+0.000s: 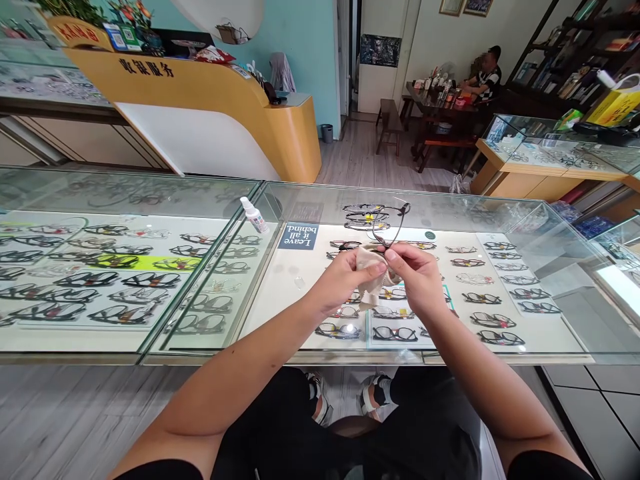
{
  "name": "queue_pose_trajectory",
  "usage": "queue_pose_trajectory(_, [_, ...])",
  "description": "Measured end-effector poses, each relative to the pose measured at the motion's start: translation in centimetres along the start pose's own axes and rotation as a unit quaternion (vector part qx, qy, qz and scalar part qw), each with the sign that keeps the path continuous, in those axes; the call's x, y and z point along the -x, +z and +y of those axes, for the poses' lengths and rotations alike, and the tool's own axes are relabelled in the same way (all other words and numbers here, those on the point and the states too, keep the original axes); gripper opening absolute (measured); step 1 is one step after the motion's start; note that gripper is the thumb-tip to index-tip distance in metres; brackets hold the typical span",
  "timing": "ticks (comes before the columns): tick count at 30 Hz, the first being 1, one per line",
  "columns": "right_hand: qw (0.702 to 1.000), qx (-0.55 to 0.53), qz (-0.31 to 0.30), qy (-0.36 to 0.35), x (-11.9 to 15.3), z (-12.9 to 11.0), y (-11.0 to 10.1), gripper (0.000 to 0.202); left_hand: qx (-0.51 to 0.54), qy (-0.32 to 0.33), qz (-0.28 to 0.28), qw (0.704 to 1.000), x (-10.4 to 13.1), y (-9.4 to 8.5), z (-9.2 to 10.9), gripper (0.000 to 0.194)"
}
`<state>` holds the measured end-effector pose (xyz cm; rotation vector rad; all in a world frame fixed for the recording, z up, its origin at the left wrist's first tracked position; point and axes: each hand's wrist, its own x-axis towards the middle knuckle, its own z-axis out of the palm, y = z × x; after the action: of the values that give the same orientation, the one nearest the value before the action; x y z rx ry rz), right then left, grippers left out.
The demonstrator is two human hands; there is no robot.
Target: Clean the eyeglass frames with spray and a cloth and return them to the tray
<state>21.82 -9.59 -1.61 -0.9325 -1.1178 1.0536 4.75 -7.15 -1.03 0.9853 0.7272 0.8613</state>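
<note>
Over the glass display counter [295,280], my left hand [343,280] is closed on a beige cleaning cloth [370,283], thumb pressed against it. My right hand [417,273] pinches a dark-framed pair of eyeglasses [400,223] right beside the cloth, fingertips almost meeting the left thumb. The thin temples of these glasses stick up and away from me. Cloth and fingers hide most of the front of the frame. Just beyond, several dark eyeglasses [367,217] lie in a stack on the counter top.
A white spray bottle [255,215] stands on the counter to the left. Rows of eyeglasses [395,333] are laid out under the glass, near a blue sign [299,236]. Behind is a yellow cashier desk [295,133]; a person [487,79] sits at a far table.
</note>
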Motion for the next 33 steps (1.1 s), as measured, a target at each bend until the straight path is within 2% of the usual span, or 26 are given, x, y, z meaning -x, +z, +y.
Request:
queue_pose_trajectory(7, [0.999, 0.012, -0.027, -0.028, 0.12, -0.47, 0.18, 0.023, 0.022, 0.019, 0.023, 0.999, 0.18, 0.30, -0.39, 0.058])
queue_pose_trajectory(11, [0.998, 0.018, -0.026, -0.046, 0.14, -0.49, 0.11, 0.027, 0.020, 0.026, 0.013, 0.999, 0.32, 0.45, -0.42, 0.054])
queue_pose_trajectory(16, [1.000, 0.008, -0.009, -0.008, -0.13, -0.30, -0.19, 0.034, -0.010, 0.030, -0.013, 0.999, 0.25, 0.50, -0.44, 0.055])
queue_pose_trajectory(20, [0.997, -0.050, 0.009, 0.055, -0.44, -0.29, -0.44, 0.035, -0.013, 0.005, -0.035, 0.999, 0.07, 0.18, -0.31, 0.059])
queue_pose_trajectory(24, [0.992, -0.090, 0.023, 0.091, -0.61, -0.52, -0.45, 0.035, -0.033, 0.020, -0.068, 0.997, 0.01, 0.03, -0.05, 0.058])
queue_pose_trajectory(28, [0.991, -0.086, 0.011, 0.103, -0.58, -0.54, -0.23, 0.038, -0.056, 0.040, -0.045, 0.997, -0.01, 0.12, 0.00, 0.064])
queue_pose_trajectory(31, [0.994, -0.061, -0.026, 0.088, -0.52, -0.42, -0.12, 0.037, -0.082, 0.057, -0.020, 0.995, -0.06, 0.07, -0.09, 0.060])
queue_pose_trajectory(33, [0.996, -0.044, -0.041, 0.067, -0.52, -0.39, -0.14, 0.034, -0.095, 0.059, -0.023, 0.993, -0.11, -0.07, -0.08, 0.057])
